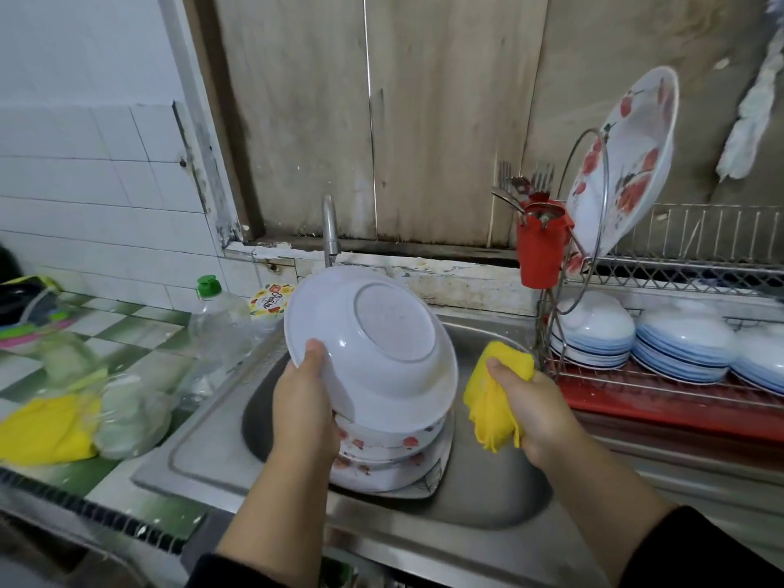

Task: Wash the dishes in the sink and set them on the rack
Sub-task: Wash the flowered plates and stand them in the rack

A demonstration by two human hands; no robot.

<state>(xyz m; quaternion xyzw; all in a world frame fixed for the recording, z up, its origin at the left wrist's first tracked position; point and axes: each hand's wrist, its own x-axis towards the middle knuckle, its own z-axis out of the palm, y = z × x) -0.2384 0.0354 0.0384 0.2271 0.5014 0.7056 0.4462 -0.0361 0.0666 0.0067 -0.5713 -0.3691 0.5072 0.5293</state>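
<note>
Where the left hand (303,401) pinches the white bowl (371,354) by its rim, tilted over stacked dishes (384,454) in the sink (488,498): slip risk, wet one-point hold. Right hand (534,407): clutches yellow cloth (494,401). Beyond right: rack (662,388), bowl stacks (683,345) crowding it, red cutlery cup (541,248).

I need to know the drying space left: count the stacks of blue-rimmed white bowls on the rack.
3, side by side on the wire dish rack's lower shelf: left stack, middle stack, right stack, cut by the frame edge; more may be hidden beyond.
</note>
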